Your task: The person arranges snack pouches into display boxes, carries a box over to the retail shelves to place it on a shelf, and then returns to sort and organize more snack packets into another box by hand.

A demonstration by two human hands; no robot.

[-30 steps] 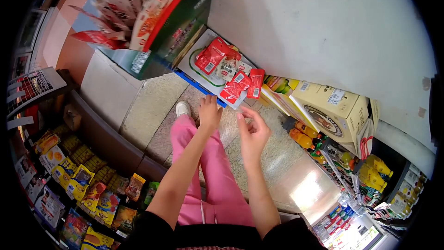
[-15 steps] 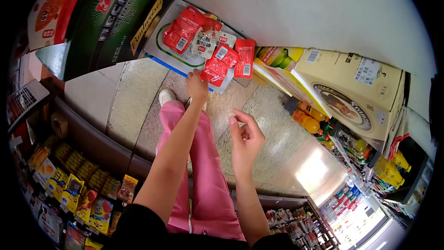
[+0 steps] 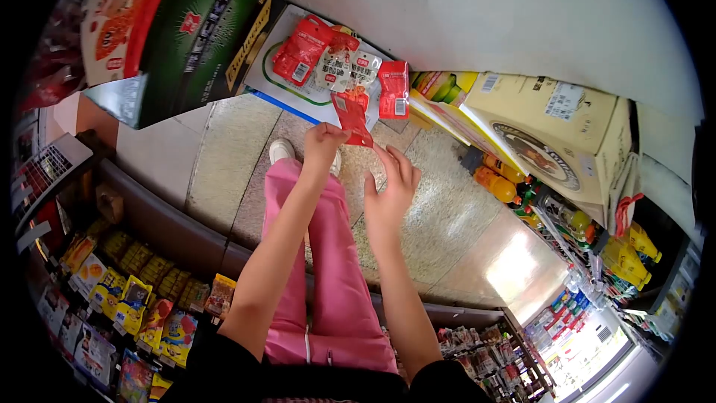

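My left hand pinches the edge of a shiny red snack packet, which hangs tilted at the near side of the pile. Close to the packet's lower corner is my right hand, thumb and fingers apart; whether a fingertip touches the packet I cannot tell. Behind lie another red packet, a white-and-red packet and, to the right, a red packet with a barcode. They rest on a white surface with a green line and a blue front edge.
A dark green carton stands at the left, and a beige carton at the right. Orange bottles are below the beige carton. Shelved snack bags fill the lower left. Tiled floor lies under my feet.
My left hand has lifted the red packet's near end off the pile, toward me. My right hand has moved up to the packet, its fingers straightening. The view has shifted slightly.
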